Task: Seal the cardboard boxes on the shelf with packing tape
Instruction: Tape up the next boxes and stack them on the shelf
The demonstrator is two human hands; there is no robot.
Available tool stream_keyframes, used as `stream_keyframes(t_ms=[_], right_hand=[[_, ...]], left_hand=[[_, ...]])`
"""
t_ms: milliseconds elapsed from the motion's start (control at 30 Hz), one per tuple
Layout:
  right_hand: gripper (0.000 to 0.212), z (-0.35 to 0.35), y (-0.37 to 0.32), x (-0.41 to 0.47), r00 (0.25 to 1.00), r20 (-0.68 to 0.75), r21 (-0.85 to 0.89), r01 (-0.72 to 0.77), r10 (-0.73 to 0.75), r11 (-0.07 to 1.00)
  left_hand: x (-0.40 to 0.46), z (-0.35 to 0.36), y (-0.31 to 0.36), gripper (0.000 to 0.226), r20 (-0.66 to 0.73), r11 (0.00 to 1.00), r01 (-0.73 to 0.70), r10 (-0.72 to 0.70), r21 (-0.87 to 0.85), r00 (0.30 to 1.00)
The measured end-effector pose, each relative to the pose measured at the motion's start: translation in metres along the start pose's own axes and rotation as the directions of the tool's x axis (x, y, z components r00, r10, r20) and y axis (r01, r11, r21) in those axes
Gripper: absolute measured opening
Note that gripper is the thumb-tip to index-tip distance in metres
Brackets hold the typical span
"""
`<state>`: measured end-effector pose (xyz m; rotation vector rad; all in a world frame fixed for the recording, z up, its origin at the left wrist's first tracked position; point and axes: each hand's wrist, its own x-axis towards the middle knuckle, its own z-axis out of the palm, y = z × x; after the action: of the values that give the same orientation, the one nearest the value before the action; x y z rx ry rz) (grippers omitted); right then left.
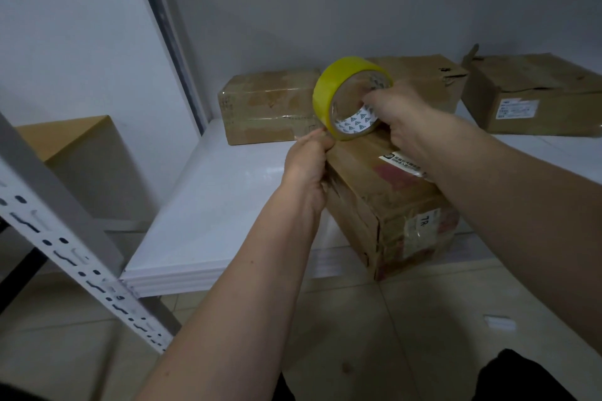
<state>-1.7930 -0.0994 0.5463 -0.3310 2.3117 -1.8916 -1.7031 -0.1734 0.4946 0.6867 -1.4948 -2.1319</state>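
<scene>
The right hand (pixel 402 120) grips the yellow tape roll (pixel 350 98), fingers curled through its core, above the near cardboard box (pixel 391 202) on the white shelf (pixel 221 205). The left hand (pixel 309 159) pinches the roll's lower edge at the box's far left corner.

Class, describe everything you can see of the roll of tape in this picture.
The roll of tape is yellow, glossy plastic wound on a white core printed with small dark marks. It is held tilted, on edge, above the nearest cardboard box. The right hand grips it, fingers curled through the core; the left hand pinches at its lower edge, seemingly at the loose end.
</scene>
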Motion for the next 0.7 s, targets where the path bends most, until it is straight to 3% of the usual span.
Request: stream_keyframes(t_ms=[100,233,367,467,533,700], right_hand=[[0.033,0.000,0.002,-0.001,1.000,0.001,0.015,-0.003,0.002,1.000],[0.029,0.001,0.002,-0.004,1.000,0.006,0.020,0.008,-0.008,1.000],[0.026,-0.003,0.002,-0.005,1.000,0.011,0.036,-0.002,0.001,0.999],[0.028,-0.003,0.003,-0.003,1.000,0.003,0.047,-0.010,0.010,0.999],[0.025,-0.003,0.002,-0.002,1.000,0.016,0.024,-0.003,0.002,1.000],[0.016,-0.002,0.003,-0.004,0.999,0.032,0.016,-0.005,0.005,1.000]], left_hand=[[0.003,0.004,0.005,0.020,-0.099,1.000,0.028,-0.027,0.005,0.995],[0.013,0.008,0.006,0.024,-0.225,0.998,0.055,-0.048,0.022,0.973],[0.016,0.010,0.005,0.028,-0.237,0.997,0.072,-0.073,-0.011,0.969],[0.010,0.006,-0.003,0.011,-0.154,0.996,0.083,-0.080,0.014,0.985],[0.011,0.005,-0.005,0.013,-0.119,0.995,0.076,-0.069,0.057,0.991],[0.022,0.009,0.002,0.021,-0.175,0.987,0.087,-0.063,0.135,0.982]])
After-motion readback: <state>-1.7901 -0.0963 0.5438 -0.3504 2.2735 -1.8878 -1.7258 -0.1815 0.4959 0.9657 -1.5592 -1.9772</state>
